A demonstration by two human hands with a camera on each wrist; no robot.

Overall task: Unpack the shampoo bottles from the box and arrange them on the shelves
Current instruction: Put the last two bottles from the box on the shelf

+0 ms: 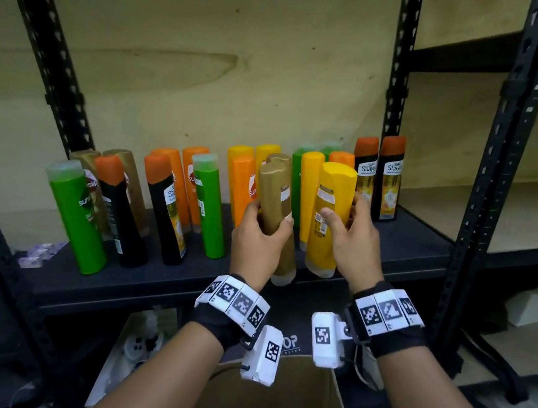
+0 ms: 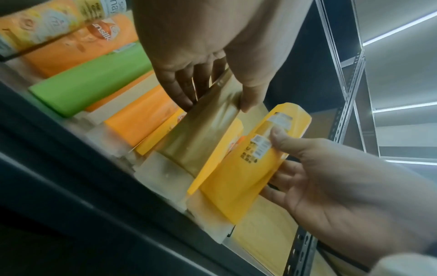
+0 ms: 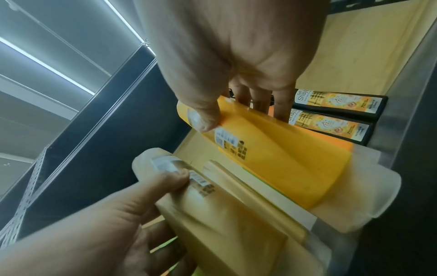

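Note:
My left hand point(image 1: 261, 234) grips a gold shampoo bottle point(image 1: 276, 201), standing cap-down at the front edge of the black shelf point(image 1: 154, 274). Beside it my right hand point(image 1: 354, 236) grips a yellow bottle point(image 1: 325, 232), also cap-down near the shelf's front. The left wrist view shows the gold bottle point(image 2: 201, 130) pinched between thumb and fingers, with the yellow bottle point(image 2: 241, 168) next to it. In the right wrist view my thumb lies on the yellow bottle point(image 3: 272, 160) and the gold bottle point(image 3: 224, 214) sits below it. The cardboard box point(image 1: 267, 404) is beneath my wrists.
Several green, orange, black and yellow bottles point(image 1: 205, 202) stand in rows across the shelf. Two black bottles with orange caps point(image 1: 388, 182) stand at the right end. Black uprights point(image 1: 494, 166) frame the shelf; a neighbouring wooden shelf point(image 1: 518, 218) lies to the right.

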